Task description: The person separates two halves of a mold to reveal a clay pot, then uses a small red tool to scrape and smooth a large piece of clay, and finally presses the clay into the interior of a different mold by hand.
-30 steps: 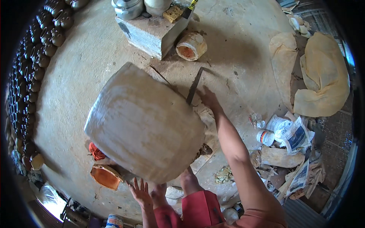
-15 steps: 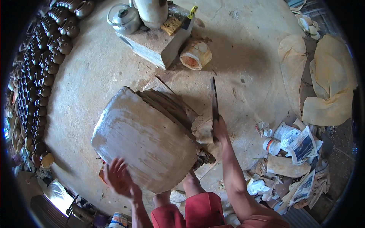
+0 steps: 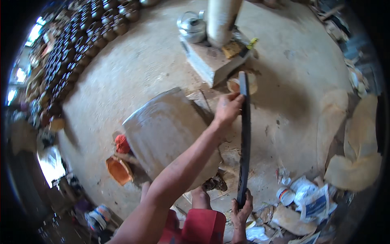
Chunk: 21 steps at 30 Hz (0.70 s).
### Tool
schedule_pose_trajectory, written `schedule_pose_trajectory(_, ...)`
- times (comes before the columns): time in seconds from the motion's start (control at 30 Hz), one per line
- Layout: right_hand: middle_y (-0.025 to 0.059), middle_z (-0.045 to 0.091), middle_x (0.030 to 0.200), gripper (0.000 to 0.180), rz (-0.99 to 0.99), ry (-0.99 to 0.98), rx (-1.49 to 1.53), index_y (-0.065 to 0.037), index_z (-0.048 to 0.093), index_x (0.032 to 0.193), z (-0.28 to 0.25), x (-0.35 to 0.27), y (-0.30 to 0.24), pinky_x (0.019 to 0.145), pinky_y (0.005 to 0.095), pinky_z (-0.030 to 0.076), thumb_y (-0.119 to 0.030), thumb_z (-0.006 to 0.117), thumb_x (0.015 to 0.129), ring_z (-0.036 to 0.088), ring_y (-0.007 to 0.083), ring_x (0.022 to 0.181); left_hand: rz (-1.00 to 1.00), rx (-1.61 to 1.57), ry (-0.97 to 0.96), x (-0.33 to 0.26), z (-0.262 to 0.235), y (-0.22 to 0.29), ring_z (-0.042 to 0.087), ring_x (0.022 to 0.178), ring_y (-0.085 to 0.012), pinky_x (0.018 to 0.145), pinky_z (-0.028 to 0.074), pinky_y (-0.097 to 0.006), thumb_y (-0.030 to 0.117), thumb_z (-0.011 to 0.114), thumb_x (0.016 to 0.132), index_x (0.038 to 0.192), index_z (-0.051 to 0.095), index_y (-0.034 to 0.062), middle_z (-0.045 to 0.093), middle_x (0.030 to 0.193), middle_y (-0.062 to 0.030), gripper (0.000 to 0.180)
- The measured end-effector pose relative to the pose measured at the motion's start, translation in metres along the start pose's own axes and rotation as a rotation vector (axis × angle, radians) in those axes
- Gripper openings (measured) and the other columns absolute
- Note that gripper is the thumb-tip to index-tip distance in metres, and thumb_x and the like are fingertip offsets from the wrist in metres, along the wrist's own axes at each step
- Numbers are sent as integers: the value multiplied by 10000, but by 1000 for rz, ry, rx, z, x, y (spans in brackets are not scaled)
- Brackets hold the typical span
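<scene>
My right hand [image 3: 241, 209] grips the lower end of a long, dark, flat bar [image 3: 245, 138], which stands nearly upright in the view. Higher up, the fingers of my left hand [image 3: 228, 107] pinch the bar's left edge, close to its top. My left forearm crosses over a large, smooth, grey clay-like block [image 3: 162, 126] and hides part of it. Dark, ragged lumps [image 3: 215, 183] show at the block's near right corner, by my knee.
Beyond the block stands a concrete pedestal [image 3: 203, 57] carrying a kettle [image 3: 193, 28] and a pale cylinder [image 3: 219, 24]. An orange-lined bowl [image 3: 119, 171] and red bundle [image 3: 122, 144] lie left. Rows of dark pots [image 3: 77, 49] fill the far left; papers and a tub [image 3: 285, 196] lie right.
My left hand has come from the block's left side across to the bar's upper part. My right hand has drawn back toward me with the bar. The view has shifted.
</scene>
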State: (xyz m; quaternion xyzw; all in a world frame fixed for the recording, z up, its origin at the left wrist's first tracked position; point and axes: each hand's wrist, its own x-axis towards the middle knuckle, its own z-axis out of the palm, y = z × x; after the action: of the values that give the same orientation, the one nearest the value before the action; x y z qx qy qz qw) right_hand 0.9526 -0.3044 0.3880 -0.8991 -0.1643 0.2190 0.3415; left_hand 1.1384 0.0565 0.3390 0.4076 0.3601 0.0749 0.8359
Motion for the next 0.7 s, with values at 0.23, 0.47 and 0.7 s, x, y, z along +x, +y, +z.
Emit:
schedule_pose_trajectory(0.23,99,581,1064,618,102,-22,275,-8,493,1441,-11,-19,-1,752,345,496,-146,765,903,597,213,898,19,-309,25,-49,-21,-2,591,762,-60,716,502,-255,260,716,1013,954,672,134,651,852,56,146)
schedule_pose_trajectory(0.47,33,567,997,483,206,-87,400,24,578,1264,-34,39,-33,765,314,468,-216,752,882,538,148,868,94,-409,-227,-132,-16,-40,520,830,-69,749,456,-266,234,692,1024,976,686,79,586,939,37,162)
schedule_pose_trajectory(0.7,65,549,1157,526,-18,-101,469,-11,490,1357,-45,111,-121,979,335,428,-288,700,963,525,185,1044,69,-323,-400,-258,4,-132,536,1123,-148,975,456,-327,245,648,1054,1038,677,8,575,1176,-21,239)
